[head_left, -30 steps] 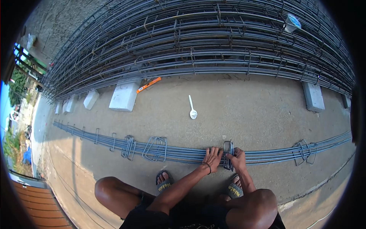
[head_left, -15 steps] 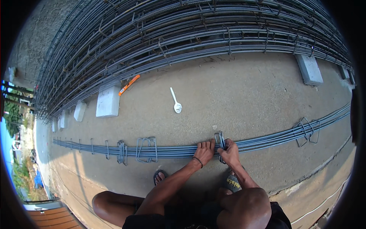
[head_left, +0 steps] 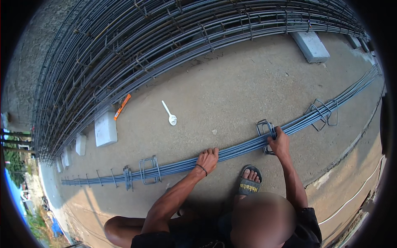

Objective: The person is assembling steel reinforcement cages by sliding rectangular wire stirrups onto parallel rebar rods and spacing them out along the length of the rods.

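Observation:
A long bundle of ribbed steel rebar [head_left: 244, 149] lies on the concrete, with rectangular wire stirrups looped around it. My left hand [head_left: 208, 160], a dark band at its wrist, curls its fingers over the bundle near the middle. Farther right, my right hand [head_left: 280, 144] grips a small group of stirrups [head_left: 262, 128] around the bars; its fingertips are partly hidden by them. More stirrups [head_left: 322, 115] hang tilted around the right stretch of the bundle. To the left are a loose group of stirrups [head_left: 149, 170] and a tightly packed group [head_left: 127, 178].
Beyond the bundle, a large stack of assembled rebar cages [head_left: 173, 51] rests on pale concrete blocks [head_left: 312, 46]. An orange tool [head_left: 122, 107] lies by another block [head_left: 106, 131]. A white plastic spoon [head_left: 170, 114] lies on the floor. My sandalled foot [head_left: 250, 182] is just behind the bars.
My right hand has slid rightward along the bars with the stirrups, so my hands are farther apart. My left hand stays on the bundle. The view has tilted.

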Demonstrator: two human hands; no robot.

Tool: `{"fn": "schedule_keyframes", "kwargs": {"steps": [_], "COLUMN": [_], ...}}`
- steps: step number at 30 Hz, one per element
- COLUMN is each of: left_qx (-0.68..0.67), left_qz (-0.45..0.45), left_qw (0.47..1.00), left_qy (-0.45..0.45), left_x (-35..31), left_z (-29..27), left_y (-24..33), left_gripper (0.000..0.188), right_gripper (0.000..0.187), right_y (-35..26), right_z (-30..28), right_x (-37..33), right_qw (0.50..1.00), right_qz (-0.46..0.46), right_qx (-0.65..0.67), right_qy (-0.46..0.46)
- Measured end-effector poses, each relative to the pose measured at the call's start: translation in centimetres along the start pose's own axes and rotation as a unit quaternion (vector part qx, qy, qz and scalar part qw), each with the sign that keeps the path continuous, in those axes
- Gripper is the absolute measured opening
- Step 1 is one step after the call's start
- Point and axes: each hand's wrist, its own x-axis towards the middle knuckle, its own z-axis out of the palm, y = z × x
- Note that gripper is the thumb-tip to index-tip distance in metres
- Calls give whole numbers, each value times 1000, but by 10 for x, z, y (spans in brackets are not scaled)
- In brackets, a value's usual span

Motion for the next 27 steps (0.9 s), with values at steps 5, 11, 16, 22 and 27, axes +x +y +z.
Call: {"fn": "schedule_keyframes", "kwargs": {"steps": [5,11,16,22,27], "left_qx": [-6,-7,89,-43,-124], "left_qz": [-8,-32,-53,-20,-318], "left_qw": [1000,999,995,994,936], "left_qy": [2,-22,9,-97,-81], "left_x": [0,-3,-24,-86,-200], "left_z": [4,-3,-57,-143,-141], "left_y": [1,5,19,-75,-210], "left_gripper": [30,60,83,69,42], "right_gripper": [69,68,38,32,36], "right_y": [87,117,34,-139,-237], "right_z": [-77,-109,-85,-29,-30], "right_x": [58,75,57,16,-36], "right_qw": [998,944,977,946,768], "right_qz": [16,-26,-78,-293,-494], "right_qx": [5,-234,-136,-43,-148], "right_qy": [63,233,143,-133,-380]}}
